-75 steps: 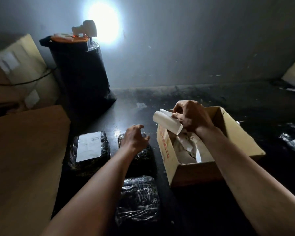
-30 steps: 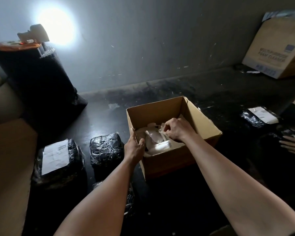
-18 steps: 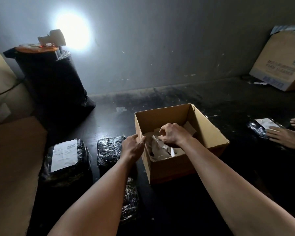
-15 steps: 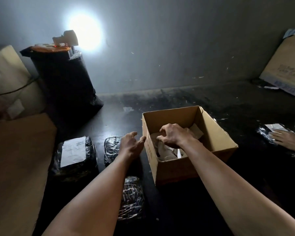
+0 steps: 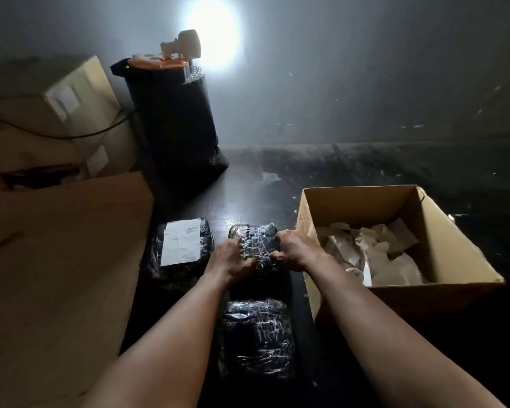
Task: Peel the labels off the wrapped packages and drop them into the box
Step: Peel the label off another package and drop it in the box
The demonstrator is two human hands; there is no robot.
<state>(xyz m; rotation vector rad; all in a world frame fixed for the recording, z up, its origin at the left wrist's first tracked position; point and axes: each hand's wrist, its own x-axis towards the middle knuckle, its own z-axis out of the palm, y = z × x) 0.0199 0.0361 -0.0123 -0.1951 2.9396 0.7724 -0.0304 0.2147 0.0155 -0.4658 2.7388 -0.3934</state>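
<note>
- dark glossy floor (image 5: pixel 365 172), grey wall (image 5: pixel 365 83) behind with lamp glare; tall black-wrapped bin (image 5: pixel 174 128) far left against it
- open cardboard box (image 5: pixel 442 248) on the right, peeled labels (image 5: pixel 389 260) heaped inside
- middle package (image 5: pixel 258 242) just left of the box, gripped: left hand (image 5: pixel 231 260) and right hand (image 5: pixel 295 250) curled on its two sides
- labelled package (image 5: pixel 177 273) just left of it, label (image 5: pixel 181 241) on top; near package (image 5: pixel 258 340) between the forearms
- flat cardboard sheet (image 5: pixel 56 260) bounds the left; floor runs on behind the box to the wall

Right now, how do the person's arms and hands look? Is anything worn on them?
The left hand and the right hand are bare, without gloves. Both forearms are uncovered down to the picture's edge: no sleeve shows. No watch or band at either wrist; the dim light could hide a thin ring.
</note>
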